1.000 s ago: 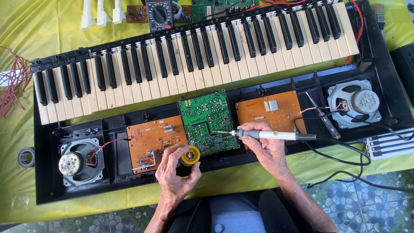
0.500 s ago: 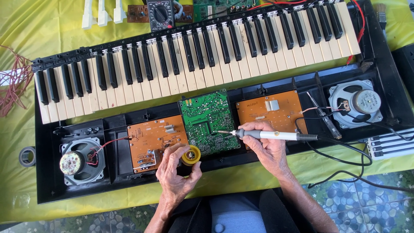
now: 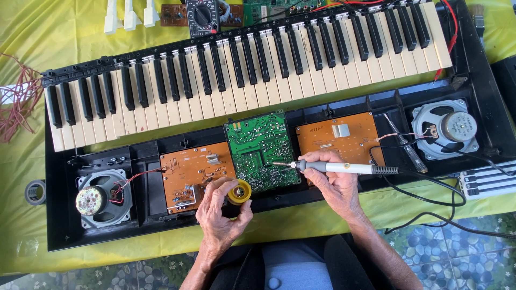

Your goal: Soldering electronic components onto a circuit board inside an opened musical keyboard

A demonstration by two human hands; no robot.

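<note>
R hand (image 3: 334, 182) wraps fingers and thumb round a grey soldering iron (image 3: 344, 168), pinched pen-style nr the front of the handle; iron lies almost level, tip pointing to the person's left and resting at the lower right part of the green circuit board (image 3: 262, 150); whether tip actually touches the board surface can't be told, too small; black cord (image 3: 430, 185) runs off the iron's back end to the right, looping over the case edge.

L hand (image 3: 219, 212) pinches a small yellow round tin (image 3: 239, 191) betw thumb and fingers, fingers curled over its left side; tin sits just below the green board's lower left corner, beside the left orange board (image 3: 194, 172).

Outward: green board sits centre in the opened black keyboard case (image 3: 59, 215), betw the left orange board and a right orange board (image 3: 338, 137); R hand overlaps the right one's lower edge. Left speaker (image 3: 102, 198) w/ red wires at far left of case, right speaker (image 3: 445, 129) far right. Key bed (image 3: 242, 75) lies tilted across the top, black and white keys. All on a yellow-green cloth (image 3: 64, 32); multimeter (image 3: 202, 16) above the keys; tape roll (image 3: 35, 191) left of case; red wire bundle (image 3: 19, 107) at left edge.
</note>
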